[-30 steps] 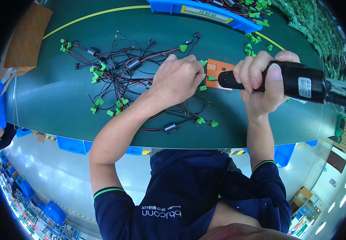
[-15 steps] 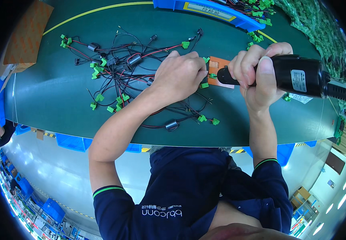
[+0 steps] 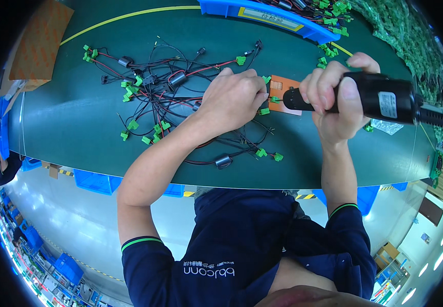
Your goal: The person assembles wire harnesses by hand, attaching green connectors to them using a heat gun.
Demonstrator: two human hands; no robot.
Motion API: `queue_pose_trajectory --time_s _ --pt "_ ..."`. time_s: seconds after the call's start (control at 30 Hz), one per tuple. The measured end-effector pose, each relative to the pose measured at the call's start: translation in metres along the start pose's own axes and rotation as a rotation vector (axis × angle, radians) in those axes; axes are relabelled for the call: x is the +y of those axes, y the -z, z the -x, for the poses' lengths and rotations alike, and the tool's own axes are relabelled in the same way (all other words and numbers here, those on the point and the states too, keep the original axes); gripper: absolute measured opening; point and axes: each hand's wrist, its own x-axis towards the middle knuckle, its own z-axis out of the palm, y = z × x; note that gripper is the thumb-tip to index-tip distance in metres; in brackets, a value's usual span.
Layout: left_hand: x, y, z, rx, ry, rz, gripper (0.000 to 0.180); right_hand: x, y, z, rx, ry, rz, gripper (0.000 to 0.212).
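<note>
My left hand (image 3: 233, 96) is closed, its thumb and fingers pinching black and red wires of a wire harness (image 3: 177, 78). A small green connector (image 3: 276, 100) at that end lies over an orange block (image 3: 291, 84). From the other side, my right hand (image 3: 338, 100) grips a black corded power tool (image 3: 366, 91), its round nose right at the green connector. Whether the nose touches the connector I cannot tell. Several harnesses with green connectors and dark cylindrical cores lie tangled beside and under my left forearm.
A blue bin (image 3: 267, 19) with more harnesses stands at the far edge. Green bubble wrap (image 3: 401, 30) is heaped at the far right, a clear plastic bag (image 3: 387, 127) beneath the tool. A brown cardboard box (image 3: 39, 48) stands at the left on the green table (image 3: 73, 128).
The whole view has shifted slightly. The tool's nose has turned a little over the orange block; both hands keep their grips in nearly the same place.
</note>
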Motion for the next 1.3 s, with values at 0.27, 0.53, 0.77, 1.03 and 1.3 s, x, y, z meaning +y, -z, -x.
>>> queue_pose_trajectory --time_s 0.27,0.53,0.77,1.03,1.3 --pt "0.0 0.003 0.0 -0.029 0.028 -0.015 0.013 0.004 -0.002 -0.003 0.034 -0.001 0.047 0.028" --pt "0.001 0.001 -0.001 -0.002 -0.014 -0.021 0.013 0.003 -0.005 -0.005 0.025 -0.074 0.011 0.024" --pt "0.0 0.001 -0.001 -0.022 -0.005 -0.016 0.012 0.004 -0.009 -0.005 0.025 -0.07 0.045 0.022" --pt "0.001 0.012 0.001 0.002 -0.02 0.078 0.016 0.001 -0.001 -0.003 0.017 -0.003 0.012 0.032" --pt "-0.015 0.108 0.005 0.086 -0.405 -0.15 0.012 -0.055 0.039 0.008 0.141 -0.12 0.021 0.102"
